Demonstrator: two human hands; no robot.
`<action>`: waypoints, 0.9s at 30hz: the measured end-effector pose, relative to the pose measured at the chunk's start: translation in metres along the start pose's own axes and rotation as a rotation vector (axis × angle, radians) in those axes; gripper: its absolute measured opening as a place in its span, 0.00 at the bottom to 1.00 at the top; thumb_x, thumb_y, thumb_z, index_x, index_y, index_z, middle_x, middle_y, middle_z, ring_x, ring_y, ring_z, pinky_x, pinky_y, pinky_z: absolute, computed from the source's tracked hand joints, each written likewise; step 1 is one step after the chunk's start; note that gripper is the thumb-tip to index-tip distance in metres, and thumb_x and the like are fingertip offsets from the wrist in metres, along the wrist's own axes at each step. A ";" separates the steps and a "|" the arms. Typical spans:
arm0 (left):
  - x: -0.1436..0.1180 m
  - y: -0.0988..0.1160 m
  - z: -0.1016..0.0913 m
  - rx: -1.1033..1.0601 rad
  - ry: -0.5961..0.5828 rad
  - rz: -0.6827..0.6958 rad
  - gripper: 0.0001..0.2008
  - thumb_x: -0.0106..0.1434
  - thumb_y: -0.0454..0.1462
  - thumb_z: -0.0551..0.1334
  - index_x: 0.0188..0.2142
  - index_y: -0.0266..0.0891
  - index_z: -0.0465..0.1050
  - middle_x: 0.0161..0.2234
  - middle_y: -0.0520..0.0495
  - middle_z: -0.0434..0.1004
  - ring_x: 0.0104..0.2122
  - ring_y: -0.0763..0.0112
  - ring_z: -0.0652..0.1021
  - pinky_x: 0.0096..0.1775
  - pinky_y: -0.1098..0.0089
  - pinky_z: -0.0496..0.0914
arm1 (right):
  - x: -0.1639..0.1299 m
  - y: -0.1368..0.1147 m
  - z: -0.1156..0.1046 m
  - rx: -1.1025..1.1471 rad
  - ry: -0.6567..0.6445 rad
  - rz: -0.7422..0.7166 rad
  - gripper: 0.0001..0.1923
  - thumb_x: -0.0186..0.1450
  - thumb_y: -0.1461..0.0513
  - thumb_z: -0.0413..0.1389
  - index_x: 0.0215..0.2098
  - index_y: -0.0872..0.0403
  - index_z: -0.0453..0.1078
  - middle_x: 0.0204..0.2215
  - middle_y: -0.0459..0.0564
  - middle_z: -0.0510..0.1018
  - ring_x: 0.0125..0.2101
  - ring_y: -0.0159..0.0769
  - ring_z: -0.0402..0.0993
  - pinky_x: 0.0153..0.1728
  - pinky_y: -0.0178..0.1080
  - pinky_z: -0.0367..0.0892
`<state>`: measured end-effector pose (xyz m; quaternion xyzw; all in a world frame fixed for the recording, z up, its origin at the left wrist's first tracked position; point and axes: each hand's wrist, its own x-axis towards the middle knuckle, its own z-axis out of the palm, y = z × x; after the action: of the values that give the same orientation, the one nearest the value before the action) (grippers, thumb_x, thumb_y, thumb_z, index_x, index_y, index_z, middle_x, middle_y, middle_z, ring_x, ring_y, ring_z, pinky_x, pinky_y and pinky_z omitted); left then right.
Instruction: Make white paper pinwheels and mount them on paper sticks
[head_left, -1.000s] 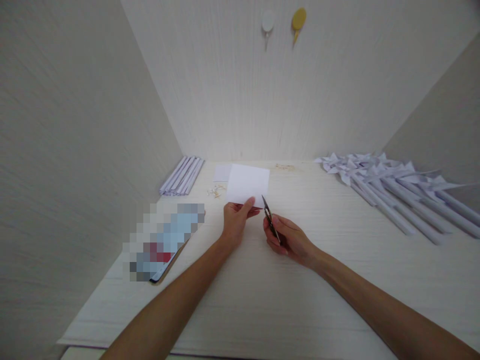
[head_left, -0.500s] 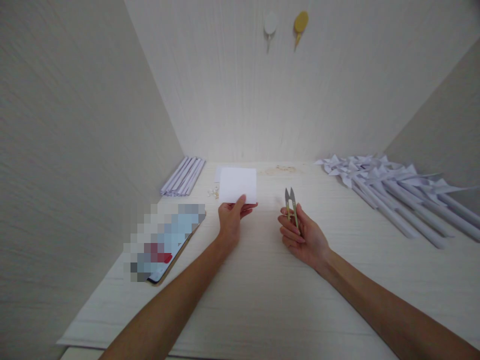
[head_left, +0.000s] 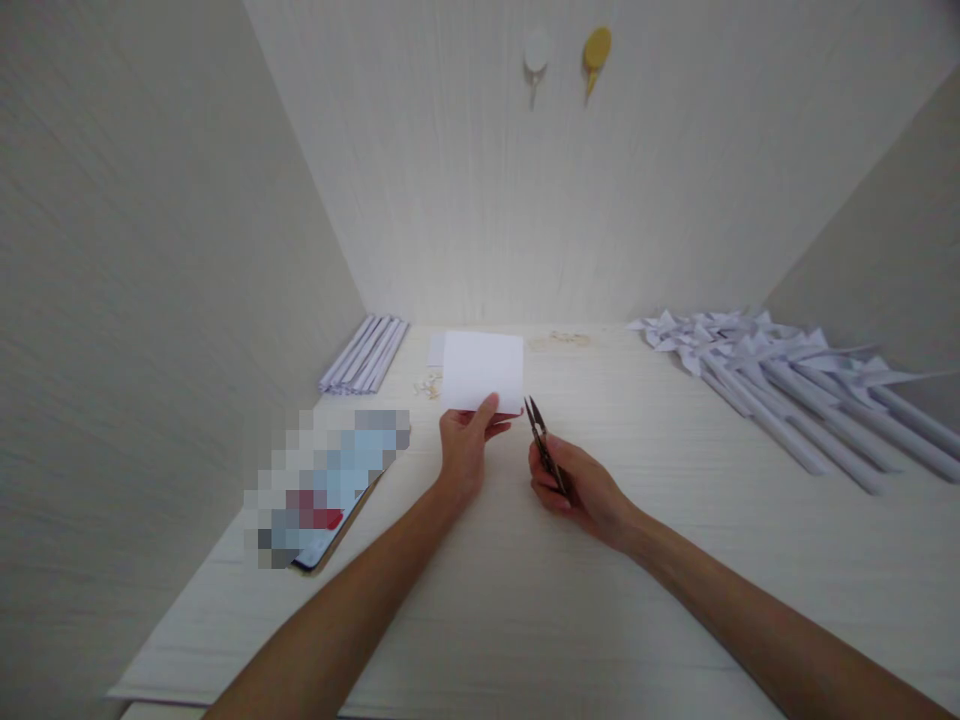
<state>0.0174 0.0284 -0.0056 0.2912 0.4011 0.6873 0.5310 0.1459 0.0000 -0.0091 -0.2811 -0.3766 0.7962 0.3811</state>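
soft even light, brightest on the back wall; wide-angle bending at edges, sharp focus.

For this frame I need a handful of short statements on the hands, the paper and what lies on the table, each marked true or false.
1. The left hand holds a white paper sheet by its near edge. True.
2. The right hand holds a pen. False: it holds small snips, blades pointing at the sheet's right corner.
3. Paper pinwheels lie at the table's right. True.
4. The bundle of rolled paper sticks lies under the right forearm. False: it lies far left, by the wall.
5. Two hooks hang on the back wall. True.
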 end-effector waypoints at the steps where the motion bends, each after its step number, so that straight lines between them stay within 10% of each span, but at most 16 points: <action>1: 0.000 0.001 0.000 -0.004 -0.005 -0.011 0.10 0.44 0.37 0.65 0.24 0.31 0.71 0.20 0.47 0.76 0.21 0.71 0.77 0.22 0.78 0.68 | -0.001 -0.001 -0.001 0.054 -0.022 0.009 0.14 0.58 0.54 0.50 0.24 0.56 0.60 0.13 0.38 0.58 0.10 0.19 0.50 0.10 0.25 0.41; 8: 0.001 0.002 0.001 -0.022 0.011 -0.050 0.09 0.43 0.36 0.65 0.22 0.30 0.71 0.17 0.48 0.75 0.20 0.72 0.76 0.21 0.78 0.67 | -0.004 -0.018 -0.011 0.395 -0.030 -0.155 0.10 0.61 0.57 0.48 0.27 0.56 0.60 0.15 0.37 0.56 0.10 0.18 0.45 0.10 0.24 0.41; 27: 0.000 -0.004 -0.004 0.107 -0.038 -0.018 0.11 0.43 0.39 0.65 0.23 0.31 0.72 0.20 0.47 0.76 0.21 0.71 0.76 0.24 0.73 0.70 | -0.002 -0.001 0.003 -0.116 -0.104 0.043 0.16 0.56 0.50 0.50 0.24 0.53 0.55 0.06 0.34 0.57 0.05 0.19 0.43 0.05 0.25 0.38</action>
<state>0.0162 0.0282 -0.0110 0.3284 0.4296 0.6543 0.5286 0.1449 -0.0020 -0.0060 -0.2688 -0.4351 0.7946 0.3271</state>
